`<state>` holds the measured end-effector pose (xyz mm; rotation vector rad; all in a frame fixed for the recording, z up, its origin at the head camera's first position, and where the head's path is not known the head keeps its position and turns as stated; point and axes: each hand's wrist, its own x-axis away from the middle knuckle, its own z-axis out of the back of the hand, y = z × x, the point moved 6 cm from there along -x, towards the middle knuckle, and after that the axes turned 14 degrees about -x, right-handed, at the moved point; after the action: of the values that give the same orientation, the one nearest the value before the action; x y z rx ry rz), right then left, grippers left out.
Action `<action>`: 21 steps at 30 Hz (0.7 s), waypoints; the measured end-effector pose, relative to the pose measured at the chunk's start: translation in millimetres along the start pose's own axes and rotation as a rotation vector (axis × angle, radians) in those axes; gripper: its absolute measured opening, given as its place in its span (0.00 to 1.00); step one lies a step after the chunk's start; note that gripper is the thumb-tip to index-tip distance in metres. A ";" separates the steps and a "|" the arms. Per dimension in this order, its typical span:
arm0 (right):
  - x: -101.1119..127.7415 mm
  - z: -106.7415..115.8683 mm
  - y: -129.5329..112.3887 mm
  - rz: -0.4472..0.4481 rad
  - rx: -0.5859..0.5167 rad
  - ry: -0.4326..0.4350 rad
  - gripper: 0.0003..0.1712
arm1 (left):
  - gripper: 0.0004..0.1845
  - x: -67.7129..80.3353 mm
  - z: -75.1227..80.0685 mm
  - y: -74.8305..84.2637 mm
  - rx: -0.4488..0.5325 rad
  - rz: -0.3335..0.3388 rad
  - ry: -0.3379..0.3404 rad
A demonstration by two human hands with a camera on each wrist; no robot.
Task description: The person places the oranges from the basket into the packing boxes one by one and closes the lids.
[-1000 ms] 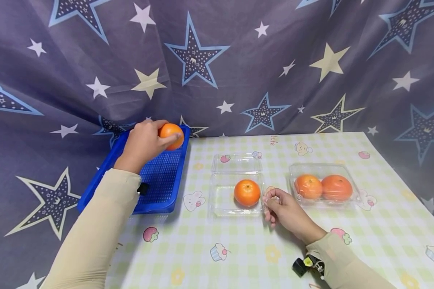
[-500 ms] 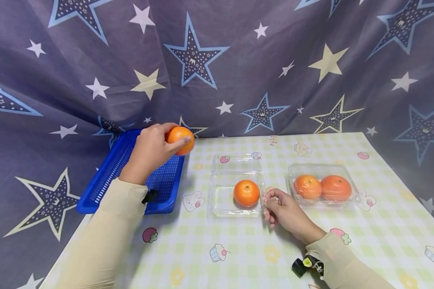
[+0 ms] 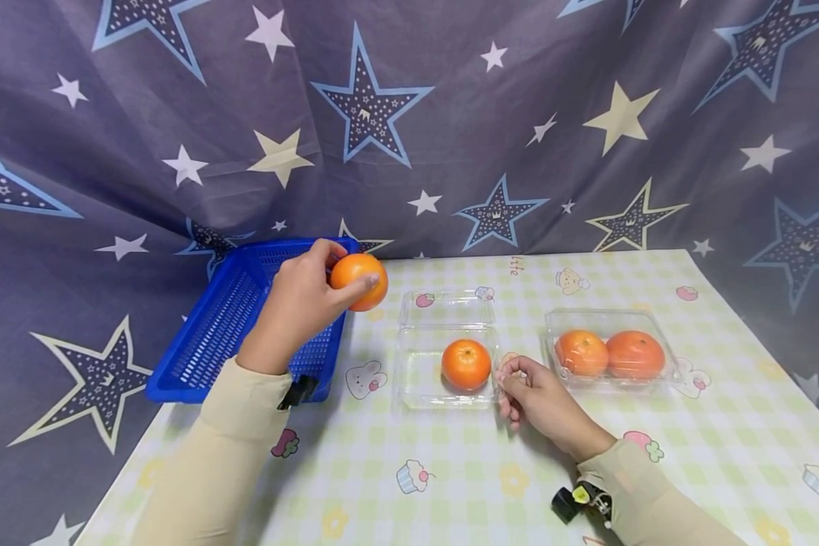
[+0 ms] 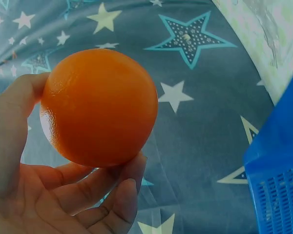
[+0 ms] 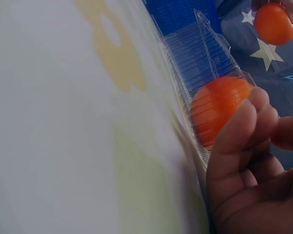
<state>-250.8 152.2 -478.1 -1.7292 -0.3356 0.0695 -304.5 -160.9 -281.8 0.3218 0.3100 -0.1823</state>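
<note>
In the head view my left hand grips an orange in the air beside the right rim of the blue basket. The left wrist view shows thumb and fingers around that orange. A clear plastic clamshell box lies with its lid back, and another orange sits in its right half. At the box's right edge, my right hand pinches the rim between thumb and forefinger. Close up in the right wrist view, the right fingertips overlap the clamshell's edge beside its orange.
To the right stands a closed clear clamshell box with two oranges inside. The blue basket sits at the table's back left. A checked tablecloth covers the table, and a star-patterned curtain hangs behind it.
My left hand has carried the orange from over the basket's far right corner to the right and nearer, past the basket's rim. The right hand and both clamshell boxes have stayed put.
</note>
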 end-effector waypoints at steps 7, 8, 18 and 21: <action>-1.5 1.0 1.3 -0.003 -0.007 0.001 0.10 | 0.35 7.8 -11.2 12.9 0.022 -0.029 -0.018; -1.5 1.3 1.4 -0.004 -0.010 0.004 0.09 | 0.35 8.8 -13.4 15.5 0.025 -0.039 -0.017; -1.5 1.2 0.5 -0.001 -0.020 -0.006 0.09 | 0.27 18.7 -37.8 33.3 0.050 -0.105 0.010; -1.2 0.9 0.7 -0.002 -0.019 -0.006 0.08 | 0.27 20.9 -43.1 37.1 0.054 -0.112 0.014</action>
<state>-252.0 152.7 -479.1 -1.7483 -0.3429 0.0702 -288.2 -114.4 -317.1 0.3591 0.3375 -0.2991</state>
